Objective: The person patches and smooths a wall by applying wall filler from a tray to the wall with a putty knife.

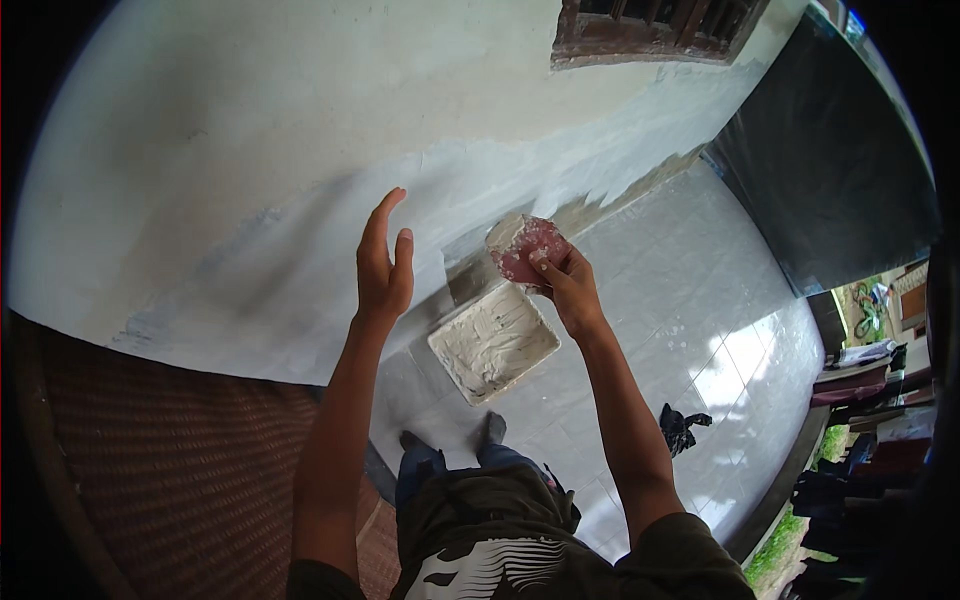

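My right hand (pixel 568 290) grips a flat reddish scraper (pixel 527 252), thumb on its face. Pale putty is smeared over the scraper, thickest at its upper left. My left hand (pixel 384 262) is raised with nothing in it, fingers stretched out and thumb apart, in front of the wall (pixel 300 130). Whether it touches the wall I cannot tell. Below and between my hands, a shallow white tray (pixel 548 352) rests on the floor, spread with creamy putty (pixel 492 345). A whiter coat covers the lower part of the wall, with bare grey patches along its base.
Grey tiles (pixel 650 300) make up the floor. Brown woven panelling (pixel 180 450) lies at lower left, and a brown window frame (pixel 655 35) is set in the wall. A dark sheet (pixel 830 150) hangs at upper right. A black crumpled bag (pixel 683 428) lies right; clothes (pixel 860 385) hang beyond.
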